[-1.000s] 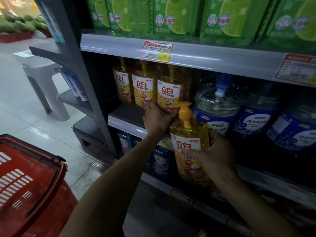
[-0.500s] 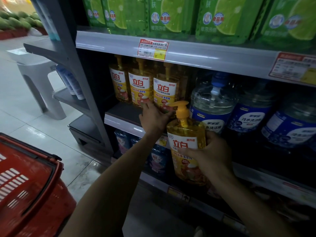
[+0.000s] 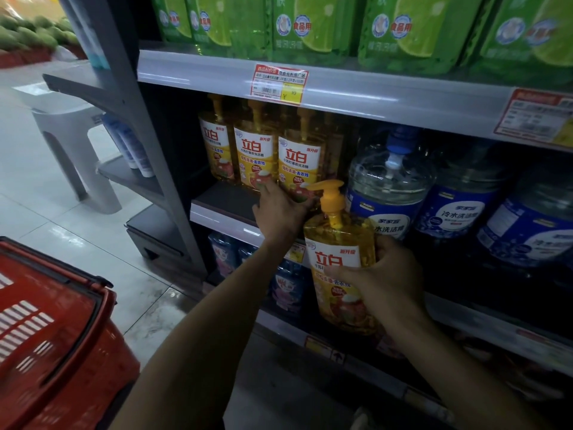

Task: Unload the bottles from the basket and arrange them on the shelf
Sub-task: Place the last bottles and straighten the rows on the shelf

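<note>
The right hand (image 3: 381, 280) grips a yellow pump bottle (image 3: 338, 243) just before the shelf (image 3: 217, 218) edge. The left hand (image 3: 279, 212) presses straight fingers against matching bottles (image 3: 257, 147) standing on the shelf, beside blue jugs (image 3: 390, 181). Left of the shelf is the red basket (image 3: 62, 336), contents unseen, over pale floor tiles (image 3: 46, 212).

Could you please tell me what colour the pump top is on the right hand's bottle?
The bottle has an orange-yellow pump top; the head view shows it best.

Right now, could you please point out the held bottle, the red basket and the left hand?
held bottle (image 3: 333, 252): head view, white label
red basket (image 3: 62, 293): head view, inner wall
left hand (image 3: 280, 214): head view, back of hand
</note>
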`<act>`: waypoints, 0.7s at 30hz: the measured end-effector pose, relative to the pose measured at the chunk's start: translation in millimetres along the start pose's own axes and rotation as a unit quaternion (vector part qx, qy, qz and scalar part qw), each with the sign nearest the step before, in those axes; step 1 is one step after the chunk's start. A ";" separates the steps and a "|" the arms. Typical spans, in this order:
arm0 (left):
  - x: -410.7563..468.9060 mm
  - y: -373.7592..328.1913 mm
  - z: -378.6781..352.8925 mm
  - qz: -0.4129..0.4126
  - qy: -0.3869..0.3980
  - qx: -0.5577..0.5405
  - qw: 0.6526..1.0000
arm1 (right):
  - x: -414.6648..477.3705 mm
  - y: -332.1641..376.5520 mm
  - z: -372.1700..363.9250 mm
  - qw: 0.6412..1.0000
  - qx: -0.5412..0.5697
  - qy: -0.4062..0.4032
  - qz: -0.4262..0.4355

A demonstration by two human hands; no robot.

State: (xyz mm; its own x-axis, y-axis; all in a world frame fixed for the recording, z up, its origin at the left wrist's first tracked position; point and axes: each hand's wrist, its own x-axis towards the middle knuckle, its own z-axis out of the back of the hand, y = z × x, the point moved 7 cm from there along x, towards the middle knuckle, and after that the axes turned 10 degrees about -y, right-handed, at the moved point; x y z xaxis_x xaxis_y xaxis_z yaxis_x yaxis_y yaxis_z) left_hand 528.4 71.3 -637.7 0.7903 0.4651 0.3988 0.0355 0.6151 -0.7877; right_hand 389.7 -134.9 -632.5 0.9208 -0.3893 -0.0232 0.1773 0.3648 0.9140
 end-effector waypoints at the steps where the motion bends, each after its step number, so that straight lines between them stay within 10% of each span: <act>1: -0.5 -0.2 0.6 -0.001 -0.004 -0.002 1.000 | 0.2 -0.7 -0.6 1.000 0.001 0.000 0.000; 21: -2.9 -2.9 34.4 0.003 0.037 -0.024 0.999 | -10.3 11.5 4.2 1.000 0.013 0.014 -0.006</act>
State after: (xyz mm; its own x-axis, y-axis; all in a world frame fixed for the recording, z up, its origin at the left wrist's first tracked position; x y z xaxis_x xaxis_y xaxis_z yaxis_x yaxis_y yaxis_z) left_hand 505.0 90.1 -620.4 0.8334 0.4197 0.3595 0.0579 0.5806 -0.8121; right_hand 380.8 -130.3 -620.1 0.9279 -0.3702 -0.0451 0.1795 0.3373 0.9241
